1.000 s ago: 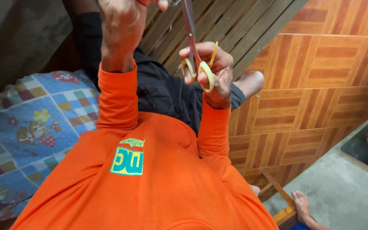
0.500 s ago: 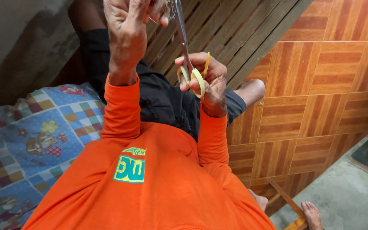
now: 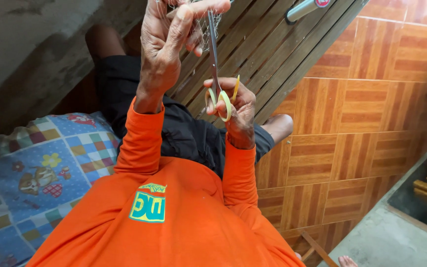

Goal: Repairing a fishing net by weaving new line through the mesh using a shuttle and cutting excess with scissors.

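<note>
Up above my right hand [image 3: 235, 111], I see the thin metal scissors with yellow loop handles [image 3: 218, 74], fingers curled tight through the loops, blades pointing up. Just left of that grip, my left hand [image 3: 171, 44] pinches a fine see-through mesh net [image 3: 201, 22], right beside the blades.

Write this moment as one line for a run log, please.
left hand: pinching fine netting | right hand: gripping yellow-handled scissors, blades up at netting | below: patchwork cushion
</note>
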